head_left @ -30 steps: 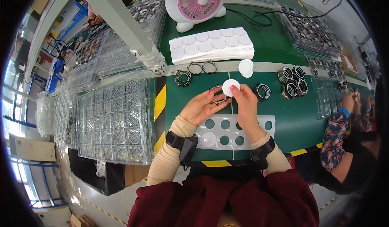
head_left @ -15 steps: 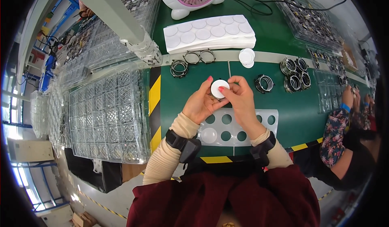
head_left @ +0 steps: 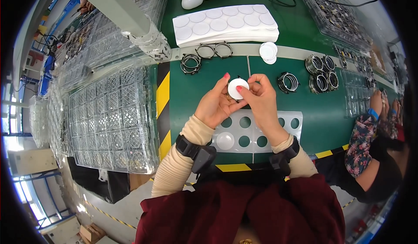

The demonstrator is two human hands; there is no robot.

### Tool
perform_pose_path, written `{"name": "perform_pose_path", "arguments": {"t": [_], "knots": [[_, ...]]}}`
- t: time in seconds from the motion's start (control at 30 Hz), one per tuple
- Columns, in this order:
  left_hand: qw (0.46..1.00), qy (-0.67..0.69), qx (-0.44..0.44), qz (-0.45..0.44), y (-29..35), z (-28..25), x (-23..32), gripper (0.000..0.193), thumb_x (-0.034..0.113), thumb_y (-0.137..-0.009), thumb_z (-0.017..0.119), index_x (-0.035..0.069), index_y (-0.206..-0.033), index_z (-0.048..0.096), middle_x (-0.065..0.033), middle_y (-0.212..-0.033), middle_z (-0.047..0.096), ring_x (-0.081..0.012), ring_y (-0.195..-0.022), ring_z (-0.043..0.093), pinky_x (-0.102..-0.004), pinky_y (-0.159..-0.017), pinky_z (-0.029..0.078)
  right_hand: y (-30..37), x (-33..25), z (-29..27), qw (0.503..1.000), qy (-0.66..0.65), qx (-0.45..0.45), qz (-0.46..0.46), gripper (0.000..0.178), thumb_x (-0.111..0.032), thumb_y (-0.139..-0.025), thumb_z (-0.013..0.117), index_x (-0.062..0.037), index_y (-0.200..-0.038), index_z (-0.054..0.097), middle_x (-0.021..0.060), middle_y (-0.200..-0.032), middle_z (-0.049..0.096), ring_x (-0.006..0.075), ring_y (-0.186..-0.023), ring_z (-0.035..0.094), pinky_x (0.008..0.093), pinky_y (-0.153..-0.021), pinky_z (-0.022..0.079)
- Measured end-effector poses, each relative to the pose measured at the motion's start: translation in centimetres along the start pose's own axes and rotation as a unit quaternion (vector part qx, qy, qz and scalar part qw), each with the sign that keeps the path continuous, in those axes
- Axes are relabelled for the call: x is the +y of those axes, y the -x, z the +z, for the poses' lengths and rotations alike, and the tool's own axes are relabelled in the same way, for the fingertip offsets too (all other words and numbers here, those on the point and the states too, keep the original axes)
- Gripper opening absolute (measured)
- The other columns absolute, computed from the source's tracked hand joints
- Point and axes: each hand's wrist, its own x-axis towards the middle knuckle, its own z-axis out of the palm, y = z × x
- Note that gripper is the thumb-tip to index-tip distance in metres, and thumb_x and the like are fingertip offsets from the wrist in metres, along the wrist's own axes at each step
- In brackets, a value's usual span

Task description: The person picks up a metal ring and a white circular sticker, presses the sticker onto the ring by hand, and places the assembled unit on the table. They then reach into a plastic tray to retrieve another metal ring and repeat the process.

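- My left hand and right hand pinch one white round disc between them.
- Below them, a white punched sheet lies on the green surface.

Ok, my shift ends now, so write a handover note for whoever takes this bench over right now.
Left hand and right hand: together pinching one white disc over the green mat.
White punched sheet lies under the wrists: most holes are empty, one disc remains at its lower left.
Full sheets of discs are stacked at the far side; loose metal rings beside them.
Done: most discs popped out. Left: the last disc, then the stack.
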Motion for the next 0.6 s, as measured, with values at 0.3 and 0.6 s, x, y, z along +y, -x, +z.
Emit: {"name": "perform_pose_path", "arguments": {"t": [0.3, 0.6], "knots": [[1.000, -0.013, -0.003, -0.008, 0.2, -0.1, 0.0, 0.033, 0.033, -0.092, 0.045, 0.002, -0.103, 0.053, -0.0085, -0.099, 0.059, -0.0171, -0.090, 0.059, -0.0327, -0.083, 0.050, -0.5, 0.2, 0.0, 0.998, 0.067, -0.017, -0.003, 0.020, -0.001, -0.080, 0.061, -0.0034, -0.094, 0.046, 0.0034, -0.079, 0.058, 0.0068, -0.071, 0.054, 0.0188, -0.057, 0.043], [1.000, -0.020, -0.012, -0.009, 0.7, 0.6, -0.1, 0.032, 0.032, -0.093, 0.042, 0.003, -0.103, 0.052, -0.0095, -0.100, 0.059, -0.0185, -0.091, 0.059, -0.0332, -0.080, 0.052, -0.9, -0.4, 0.2, 0.993, 0.083, -0.068, 0.047, 0.018, -0.008, -0.083, 0.058, -0.0015, -0.098, 0.053, 0.0026, -0.081, 0.057, 0.0065, -0.071, 0.053, 0.0194, -0.058, 0.044]]}}
